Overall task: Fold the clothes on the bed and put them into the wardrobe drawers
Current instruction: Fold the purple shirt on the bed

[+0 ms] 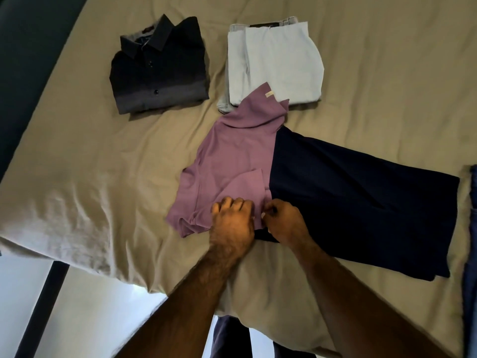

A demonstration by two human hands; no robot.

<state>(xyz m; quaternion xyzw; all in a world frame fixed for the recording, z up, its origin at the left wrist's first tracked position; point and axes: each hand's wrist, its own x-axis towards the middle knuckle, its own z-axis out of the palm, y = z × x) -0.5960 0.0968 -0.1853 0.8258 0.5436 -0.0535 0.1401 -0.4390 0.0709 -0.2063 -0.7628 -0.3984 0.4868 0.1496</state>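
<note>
Both hands work at the near hem of the purple shirt (232, 161), which lies spread and rumpled on the bed (90, 156). The left hand (232, 226) has its fingers (227, 204) curled down and closed on a bunch of purple cloth; the right hand (286, 223), just beside it, has its fingers (271, 209) pinched narrow on the hem where purple meets the dark navy garment (361, 202). That navy piece lies flat to the right of the right-hand fingers and the purple shirt seems to overlap its left edge, so the grip should take purple cloth only, or the navy will drag along. To fold well, I would judge it best to part the hands along the hem, pull it taut and square, and smooth the loose sleeve flap just beyond the left-hand fingers before carrying the hem away toward the collar. Left of the fingers the bed is bare sheet, the best room for sliding the shirt clear and flattening it; nearer than the hands the bed edge drops to the floor, so little room lies that way. Farther off, the shirt's collar end touches or overlaps the near corner of the folded pale trousers (276, 63). Beyond and left of the fingers sits the folded dark button shirt (157, 71), well apart. At the far right edge a strip of blue cloth (472, 254) shows, too cropped to identify.
</note>
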